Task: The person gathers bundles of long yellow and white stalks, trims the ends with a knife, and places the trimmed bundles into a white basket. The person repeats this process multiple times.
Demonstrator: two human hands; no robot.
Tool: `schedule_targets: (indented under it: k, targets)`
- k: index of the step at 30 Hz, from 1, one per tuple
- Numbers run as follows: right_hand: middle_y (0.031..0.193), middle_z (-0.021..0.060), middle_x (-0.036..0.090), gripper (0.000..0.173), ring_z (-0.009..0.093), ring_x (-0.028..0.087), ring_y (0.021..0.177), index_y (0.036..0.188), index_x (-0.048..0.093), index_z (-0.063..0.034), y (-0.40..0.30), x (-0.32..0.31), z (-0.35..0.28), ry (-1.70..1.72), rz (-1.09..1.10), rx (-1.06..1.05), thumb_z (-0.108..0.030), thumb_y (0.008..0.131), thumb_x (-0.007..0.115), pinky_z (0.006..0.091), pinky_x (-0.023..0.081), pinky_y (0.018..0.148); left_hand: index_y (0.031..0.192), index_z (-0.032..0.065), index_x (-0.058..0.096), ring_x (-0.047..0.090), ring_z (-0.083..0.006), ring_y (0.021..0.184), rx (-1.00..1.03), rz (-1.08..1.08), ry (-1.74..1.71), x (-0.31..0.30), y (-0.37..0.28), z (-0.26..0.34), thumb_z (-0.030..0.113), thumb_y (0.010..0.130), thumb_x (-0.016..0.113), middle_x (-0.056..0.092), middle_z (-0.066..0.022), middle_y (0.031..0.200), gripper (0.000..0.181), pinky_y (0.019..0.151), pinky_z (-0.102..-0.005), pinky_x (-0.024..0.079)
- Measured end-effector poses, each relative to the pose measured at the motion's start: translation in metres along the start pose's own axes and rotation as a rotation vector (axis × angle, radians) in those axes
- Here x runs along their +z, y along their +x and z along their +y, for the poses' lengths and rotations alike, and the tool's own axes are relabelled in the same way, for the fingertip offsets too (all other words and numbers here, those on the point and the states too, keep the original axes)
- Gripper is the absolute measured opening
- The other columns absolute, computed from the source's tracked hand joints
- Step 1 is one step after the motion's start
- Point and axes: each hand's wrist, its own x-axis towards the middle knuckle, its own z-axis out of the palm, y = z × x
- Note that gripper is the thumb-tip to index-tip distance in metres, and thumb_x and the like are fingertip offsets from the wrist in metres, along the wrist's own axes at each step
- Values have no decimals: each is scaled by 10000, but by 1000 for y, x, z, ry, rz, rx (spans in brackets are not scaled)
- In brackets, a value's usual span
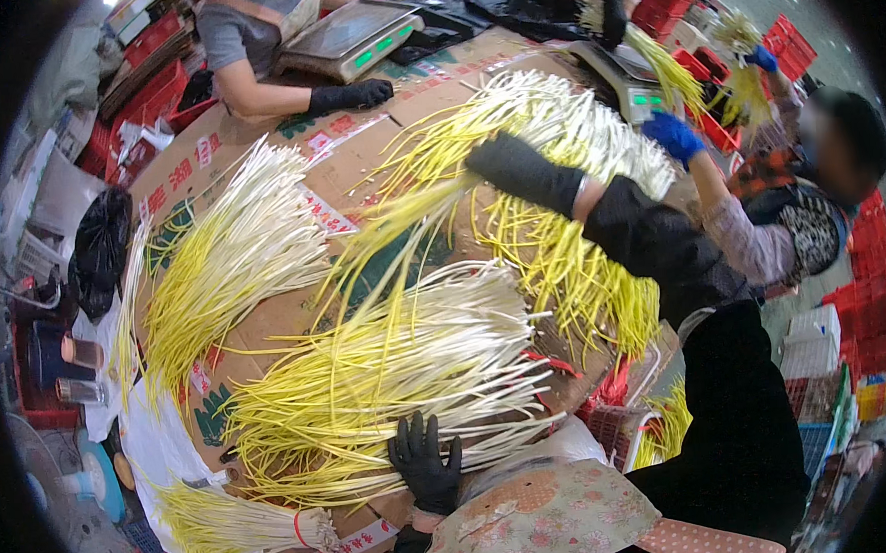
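My left hand [426,461], in a black glove, rests with fingers spread at the near edge of a large pile of yellow-and-white blanched stalks [387,354]. My right hand [520,173], also black-gloved, is shut on a few long yellow stalks [403,226], blurred and trailing down to the left over that pile. Beneath and behind my right hand spreads a tangled heap of stalks [555,120]. Another pile [239,264] lies to the left. A bundle tied with a red band [245,516] lies at the lower left. Flattened printed cardboard [265,323] covers the table.
At the far side, a person's gloved hand [351,96] rests near a digital scale [352,41]. A second scale [620,79] stands at the upper right, where other people handle stalks. A blue-gloved hand [672,138] reaches near my right arm. Red crates [865,292] stand at the right.
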Motion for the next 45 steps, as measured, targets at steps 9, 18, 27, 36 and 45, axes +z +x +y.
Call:
schedule_targets:
  k: [9,18,27,36,45]
  targets:
    - [1359,129,445,577,290,385,1287,1342,408,-91,-24,61,198,-724,-479,494,-278,828,591,557,263,1027,1292,114,491,333,-356,1293,-84,-18,-18,1,2,2,300,790,656,403,-149,1386,560,1021,-525,222]
    - [1147,187,517,790,375,493,1068,1276,433,-40,-33,56,-160,561,-189,261,-438,662,729,516,371,887,1228,116,548,393,-311,1225,-97,-50,24,0,2,3,329,795,647,494,-104,1284,493,993,-499,244]
    - [881,140,601,604,309,574,821,1175,545,-81,-90,13,-249,479,-268,342,-502,751,638,424,426,727,1192,153,573,424,-256,1141,35,-60,41,-10,-38,-6,357,811,623,511,-57,1186,435,911,-453,281]
    - [972,198,641,473,367,609,911,981,652,-33,7,78,-116,684,-318,391,-470,802,625,428,483,790,1235,78,531,400,-345,1220,13,196,-122,-30,-31,-5,216,810,647,461,-157,1297,462,968,-448,311]
    - [1052,158,606,462,317,561,999,1126,598,-82,-55,13,-185,676,82,571,-381,778,658,387,421,885,1171,91,573,460,-286,1149,108,-5,-30,-40,69,-27,177,823,630,553,-100,1182,363,973,-436,302]
